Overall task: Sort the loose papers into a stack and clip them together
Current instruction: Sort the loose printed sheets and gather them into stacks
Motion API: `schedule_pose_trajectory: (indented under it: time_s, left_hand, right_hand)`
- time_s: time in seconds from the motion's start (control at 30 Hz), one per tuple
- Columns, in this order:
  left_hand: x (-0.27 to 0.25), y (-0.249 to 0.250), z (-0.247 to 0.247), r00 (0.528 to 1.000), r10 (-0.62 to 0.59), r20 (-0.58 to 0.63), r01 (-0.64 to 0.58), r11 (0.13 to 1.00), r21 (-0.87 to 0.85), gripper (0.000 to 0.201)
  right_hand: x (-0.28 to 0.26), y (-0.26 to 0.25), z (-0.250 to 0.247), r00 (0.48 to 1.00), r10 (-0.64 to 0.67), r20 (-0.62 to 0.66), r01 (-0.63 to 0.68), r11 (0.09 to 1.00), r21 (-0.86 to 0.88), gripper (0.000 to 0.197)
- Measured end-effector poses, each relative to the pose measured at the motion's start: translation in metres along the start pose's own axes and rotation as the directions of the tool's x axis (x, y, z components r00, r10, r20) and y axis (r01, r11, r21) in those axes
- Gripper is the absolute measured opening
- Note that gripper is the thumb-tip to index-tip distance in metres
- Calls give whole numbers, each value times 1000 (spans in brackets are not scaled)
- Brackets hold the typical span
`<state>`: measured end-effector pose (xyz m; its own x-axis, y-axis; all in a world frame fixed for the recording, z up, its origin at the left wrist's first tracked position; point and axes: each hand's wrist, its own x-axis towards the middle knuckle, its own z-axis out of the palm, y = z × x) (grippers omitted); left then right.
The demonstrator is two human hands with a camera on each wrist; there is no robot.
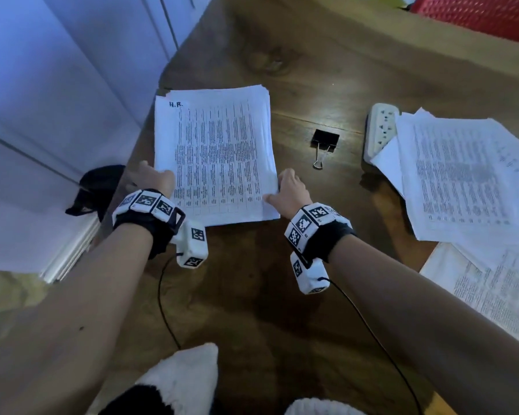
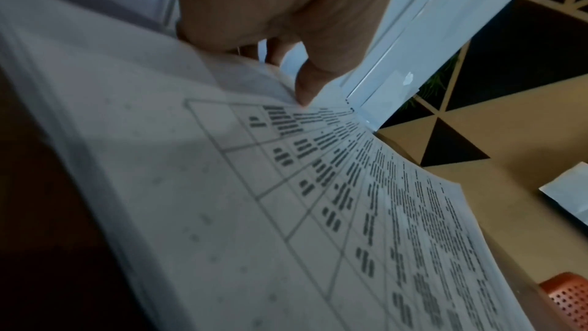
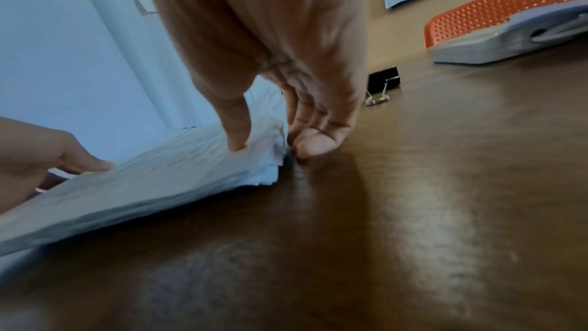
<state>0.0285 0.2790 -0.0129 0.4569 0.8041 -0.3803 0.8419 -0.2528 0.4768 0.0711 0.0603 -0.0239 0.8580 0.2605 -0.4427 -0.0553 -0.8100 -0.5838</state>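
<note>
Paper stack (image 1: 219,151) between both hands, left hand (image 1: 156,179) fingers and right hand (image 1: 288,190) fingers pinching its side edges

Printed text on the paper stack (image 1: 219,154) is too blurred to read.

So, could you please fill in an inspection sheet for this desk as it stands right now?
Surface: dark wooden table, glossy.
Job's things: white printed paper stack at the left edge; black binder clip lying unclipped beside it.
Clutter: loose printed sheets partly covering a white power strip.
Grippers: left hand and right hand grip the stack's opposite sides.
Cables: thin black wrist-camera wires.
Surroundings: white cabinet doors, red perforated chair.
</note>
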Motion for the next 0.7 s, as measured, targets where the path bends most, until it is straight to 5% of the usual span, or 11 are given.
schedule_pose_trajectory:
  time_s: [0.37, 0.57, 0.7]
  left_hand:
    - [-37, -6, 40, 997, -5, 81, 3, 1000, 25, 54]
    - [-72, -8, 49, 999, -49, 18, 50, 998, -33, 56]
    - [-105, 16, 56, 995, -1, -99, -1, 1000, -28, 68]
  right_hand:
    - [-32, 25, 3, 1000, -28, -1, 27, 995, -93, 31]
    - [-59, 50, -2, 1000, 20, 13, -20, 1000, 9, 35]
    - [-74, 67, -27, 1000, 3, 23, -6, 988, 157, 58]
